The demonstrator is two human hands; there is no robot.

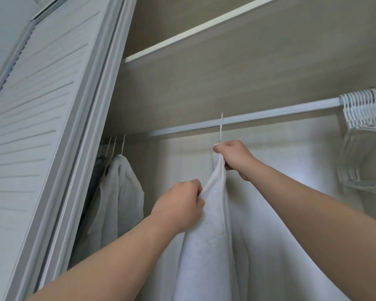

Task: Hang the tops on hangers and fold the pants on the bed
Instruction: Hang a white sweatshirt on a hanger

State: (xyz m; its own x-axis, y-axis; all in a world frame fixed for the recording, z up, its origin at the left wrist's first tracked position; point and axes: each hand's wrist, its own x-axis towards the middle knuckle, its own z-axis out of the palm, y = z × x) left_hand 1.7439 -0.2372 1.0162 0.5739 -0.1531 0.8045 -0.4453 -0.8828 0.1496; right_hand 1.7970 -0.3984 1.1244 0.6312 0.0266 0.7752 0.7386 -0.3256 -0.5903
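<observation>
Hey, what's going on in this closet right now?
A person is hanging a white top in the closet. The right hand grips its top end just under the hanger hook, which reaches up across the rail; whether it is fully seated is unclear. The left hand pinches the fabric lower down. Other garments hang at the rail's left end, and a bunch of empty white hangers sits at the right end.
</observation>
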